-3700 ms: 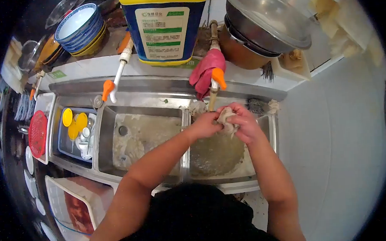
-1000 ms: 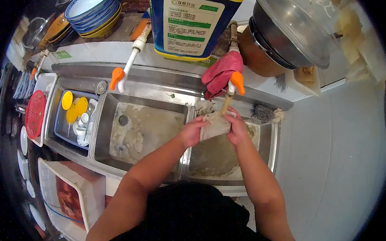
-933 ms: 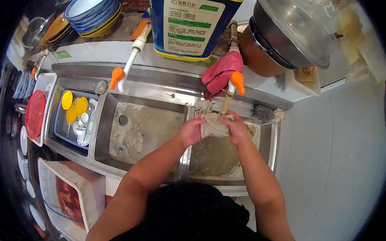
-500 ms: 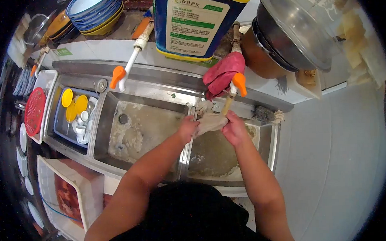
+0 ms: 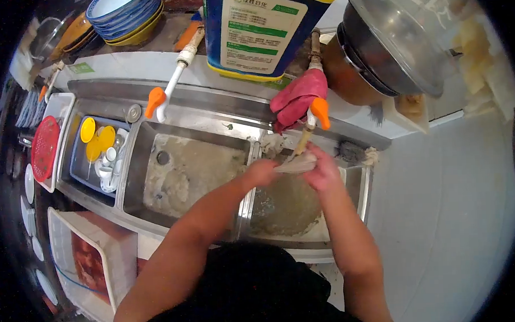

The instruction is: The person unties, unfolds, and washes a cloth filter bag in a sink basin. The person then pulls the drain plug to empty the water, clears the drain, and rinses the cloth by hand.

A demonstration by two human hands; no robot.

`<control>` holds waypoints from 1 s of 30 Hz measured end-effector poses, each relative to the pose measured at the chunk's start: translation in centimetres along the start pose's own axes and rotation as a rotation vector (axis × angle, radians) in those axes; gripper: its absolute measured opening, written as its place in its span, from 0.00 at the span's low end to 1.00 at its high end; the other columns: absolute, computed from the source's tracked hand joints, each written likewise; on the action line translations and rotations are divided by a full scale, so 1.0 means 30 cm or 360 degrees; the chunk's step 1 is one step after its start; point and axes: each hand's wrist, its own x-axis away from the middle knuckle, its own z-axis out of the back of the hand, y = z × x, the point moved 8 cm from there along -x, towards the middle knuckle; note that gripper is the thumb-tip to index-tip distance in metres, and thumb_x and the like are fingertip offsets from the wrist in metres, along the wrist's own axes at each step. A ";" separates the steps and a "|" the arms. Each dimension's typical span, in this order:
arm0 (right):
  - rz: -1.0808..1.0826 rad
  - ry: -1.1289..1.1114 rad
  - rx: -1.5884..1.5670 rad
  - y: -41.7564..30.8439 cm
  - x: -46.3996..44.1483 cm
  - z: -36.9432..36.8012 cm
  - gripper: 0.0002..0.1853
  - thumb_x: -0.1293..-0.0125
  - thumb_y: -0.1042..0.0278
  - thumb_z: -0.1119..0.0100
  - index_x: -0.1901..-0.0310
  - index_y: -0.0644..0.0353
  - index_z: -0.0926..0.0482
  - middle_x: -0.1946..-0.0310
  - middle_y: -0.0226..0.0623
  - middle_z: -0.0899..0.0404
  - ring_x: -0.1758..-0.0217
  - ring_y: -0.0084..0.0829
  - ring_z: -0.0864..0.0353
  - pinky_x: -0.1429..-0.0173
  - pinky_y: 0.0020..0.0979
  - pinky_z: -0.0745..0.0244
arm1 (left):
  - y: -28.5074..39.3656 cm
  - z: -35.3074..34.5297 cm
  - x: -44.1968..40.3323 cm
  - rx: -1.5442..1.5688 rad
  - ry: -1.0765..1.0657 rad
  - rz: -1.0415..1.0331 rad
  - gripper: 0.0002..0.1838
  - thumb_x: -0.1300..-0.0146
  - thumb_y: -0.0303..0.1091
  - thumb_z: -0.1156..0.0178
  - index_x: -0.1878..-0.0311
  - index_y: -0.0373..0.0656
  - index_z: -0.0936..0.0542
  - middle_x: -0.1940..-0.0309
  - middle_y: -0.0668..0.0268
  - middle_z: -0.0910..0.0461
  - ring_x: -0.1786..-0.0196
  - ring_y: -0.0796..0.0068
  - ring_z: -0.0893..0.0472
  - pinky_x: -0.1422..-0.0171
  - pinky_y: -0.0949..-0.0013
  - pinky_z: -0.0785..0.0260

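Note:
A wet, pale cloth [image 5: 297, 163] is stretched between my two hands, just below the end of the right tap [image 5: 318, 113] with its orange handle. My left hand [image 5: 263, 172] is closed on the cloth's left end. The other end is gripped in my right hand [image 5: 323, 169], its fingers partly behind the cloth. Under both hands lies the right sink basin [image 5: 287, 208], holding cloudy water. A pink cloth [image 5: 298, 98] hangs on the pipe behind the tap.
The middle basin [image 5: 187, 177] has a murky bottom. Left of it, a blue tub [image 5: 81, 158] holds yellow and white dishes. A large jug [image 5: 259, 39], stacked bowls [image 5: 116, 18] and metal basins [image 5: 400, 37] stand behind. A white crate [image 5: 119, 251] is at lower left; a scrubber [image 5: 349, 152] lies right.
The cloth, spread wide between my hands a second ago, is now narrower and folded. My left hand has moved slightly right, and my right hand has turned around its end.

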 end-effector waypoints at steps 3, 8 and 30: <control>0.0203 0.0225 -0.0030 -0.159 0.131 -0.002 0.08 0.36 0.67 0.46 0.58 0.58 0.23 0.64 0.34 0.21 0.62 0.29 0.22 0.59 0.34 0.25 | -0.219 -0.046 -0.014 0.0003 0.0257 -0.0143 0.11 0.46 0.35 0.43 0.61 0.44 0.20 0.65 0.53 0.20 0.59 0.52 0.21 0.53 0.55 0.29; 0.0345 0.0171 -0.0148 -0.310 0.276 0.026 0.07 0.36 0.67 0.46 0.58 0.56 0.23 0.71 0.29 0.20 0.71 0.26 0.21 0.66 0.31 0.24 | -0.291 0.034 0.064 -0.0152 0.0147 0.0168 0.11 0.45 0.37 0.43 0.61 0.45 0.19 0.64 0.54 0.20 0.59 0.52 0.22 0.54 0.54 0.29; 0.0934 0.0190 0.0270 -0.458 0.481 0.220 0.13 0.38 0.62 0.42 0.55 0.57 0.25 0.58 0.33 0.23 0.56 0.32 0.24 0.50 0.36 0.27 | -0.380 0.142 0.161 -0.0488 0.0284 0.0276 0.15 0.48 0.46 0.40 0.67 0.44 0.19 0.69 0.53 0.20 0.64 0.49 0.22 0.59 0.53 0.29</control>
